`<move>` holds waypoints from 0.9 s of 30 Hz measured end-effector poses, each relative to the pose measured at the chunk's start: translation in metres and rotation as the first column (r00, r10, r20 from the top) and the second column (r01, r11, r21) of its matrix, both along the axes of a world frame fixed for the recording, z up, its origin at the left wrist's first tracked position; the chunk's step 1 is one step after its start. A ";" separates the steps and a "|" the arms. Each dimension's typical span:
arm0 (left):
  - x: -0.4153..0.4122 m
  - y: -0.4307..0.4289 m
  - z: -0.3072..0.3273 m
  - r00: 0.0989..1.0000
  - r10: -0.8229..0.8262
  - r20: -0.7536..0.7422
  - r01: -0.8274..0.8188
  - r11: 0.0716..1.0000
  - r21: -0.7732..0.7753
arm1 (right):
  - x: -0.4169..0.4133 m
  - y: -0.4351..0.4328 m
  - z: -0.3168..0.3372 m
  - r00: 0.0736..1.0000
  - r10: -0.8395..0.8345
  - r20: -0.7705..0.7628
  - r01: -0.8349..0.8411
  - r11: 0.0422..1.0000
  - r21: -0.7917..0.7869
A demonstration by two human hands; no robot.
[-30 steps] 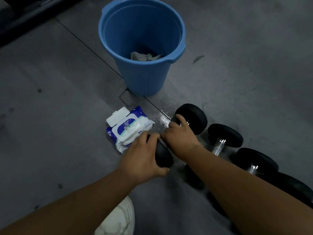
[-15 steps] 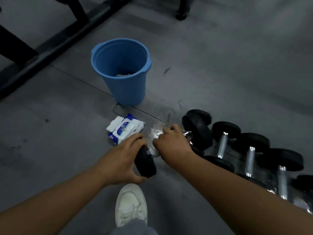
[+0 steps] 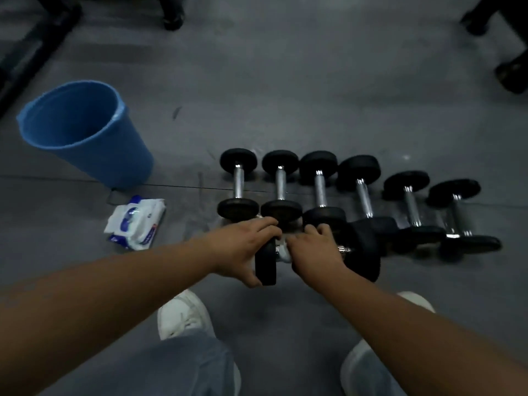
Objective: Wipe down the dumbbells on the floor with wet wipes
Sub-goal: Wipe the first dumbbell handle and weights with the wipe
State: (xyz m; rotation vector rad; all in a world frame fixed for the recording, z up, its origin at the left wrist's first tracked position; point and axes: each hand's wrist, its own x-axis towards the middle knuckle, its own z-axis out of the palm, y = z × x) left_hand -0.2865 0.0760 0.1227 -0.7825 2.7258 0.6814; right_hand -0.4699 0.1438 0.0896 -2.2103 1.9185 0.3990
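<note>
A black dumbbell (image 3: 363, 250) with a chrome handle lies crosswise in front of me. My left hand (image 3: 243, 250) grips its left head (image 3: 266, 265). My right hand (image 3: 314, 252) is wrapped over the handle with a white wet wipe (image 3: 283, 250) under the fingers. Beyond it, several more dumbbells (image 3: 320, 184) stand side by side in a row on the grey floor. The pack of wet wipes (image 3: 137, 222) lies to the left.
A blue bucket (image 3: 85, 132) stands at the left, behind the wipes pack. My white shoes (image 3: 183, 315) are planted just below the hands. Dark equipment legs (image 3: 171, 12) cross the far floor at top left and top right.
The view has swung right, bringing the whole dumbbell row into sight. Both hands have carried the held dumbbell away from the wipes pack toward the row. The bucket now sits far left.
</note>
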 end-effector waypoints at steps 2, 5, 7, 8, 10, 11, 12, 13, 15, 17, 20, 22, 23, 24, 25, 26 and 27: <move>-0.019 0.003 -0.019 0.999 -0.005 0.035 0.004 1.000 0.024 | -0.012 0.007 -0.020 0.999 -0.052 0.009 0.051 0.998 0.035; -0.043 0.014 -0.050 0.998 -0.005 0.060 0.002 0.998 0.055 | -0.026 0.018 -0.053 0.995 -0.098 0.030 0.095 0.992 0.089; -0.053 0.023 -0.069 0.995 0.010 0.096 -0.017 0.997 0.071 | -0.033 0.023 -0.074 0.993 -0.109 0.043 0.103 0.988 0.114; -0.056 0.028 -0.077 0.993 0.026 0.111 -0.034 0.997 0.075 | -0.034 0.026 -0.083 0.992 -0.114 0.045 0.107 0.986 0.130; -0.056 0.036 -0.095 0.991 0.069 0.115 -0.078 0.994 0.081 | -0.035 0.030 -0.098 0.992 -0.115 0.055 0.105 0.981 0.162; -0.055 0.039 -0.101 0.990 0.082 0.112 -0.090 0.993 0.075 | -0.034 0.031 -0.105 0.991 -0.114 0.065 0.102 0.980 0.171; -0.052 0.041 -0.107 0.988 0.093 0.120 -0.101 0.993 0.062 | -0.033 0.032 -0.110 0.991 -0.113 0.073 0.099 0.980 0.170; -0.050 0.042 -0.112 0.985 0.105 0.134 -0.113 0.992 0.049 | -0.033 0.032 -0.114 0.991 -0.107 0.078 0.094 0.983 0.160; -0.046 0.044 -0.118 0.979 0.131 0.157 -0.140 0.989 0.047 | -0.034 0.033 -0.120 0.993 -0.082 0.083 0.068 0.986 0.154; -0.044 0.047 -0.122 0.976 0.143 0.166 -0.152 0.987 0.047 | -0.036 0.033 -0.122 0.994 -0.051 0.096 0.034 0.985 0.170; -0.043 0.056 -0.124 0.958 0.202 0.206 -0.213 0.976 0.034 | -0.040 0.042 -0.121 0.988 -0.036 0.147 0.018 0.992 0.124; -0.045 0.062 -0.125 0.944 0.245 0.222 -0.248 0.969 -0.016 | -0.039 0.059 -0.123 0.982 -0.082 0.173 0.082 0.997 0.008; -0.047 0.064 -0.126 0.934 0.274 0.230 -0.274 0.961 -0.031 | -0.035 0.068 -0.125 0.972 -0.121 0.200 0.129 0.991 -0.026; -0.049 0.065 -0.127 0.922 0.309 0.235 -0.309 0.950 -0.038 | -0.028 0.074 -0.127 0.966 -0.156 0.207 0.167 0.985 -0.035; -0.050 0.065 -0.128 0.912 0.336 0.235 -0.336 0.941 -0.045 | -0.020 0.076 -0.128 0.963 -0.182 0.201 0.189 0.982 -0.020; -0.052 0.064 -0.130 0.908 0.349 0.231 -0.346 0.937 -0.054 | -0.012 0.072 -0.131 0.963 -0.190 0.192 0.195 0.981 -0.007; -0.054 0.062 -0.131 0.910 0.350 0.222 -0.343 0.937 -0.068 | -0.006 0.066 -0.134 0.966 -0.187 0.181 0.189 0.982 0.009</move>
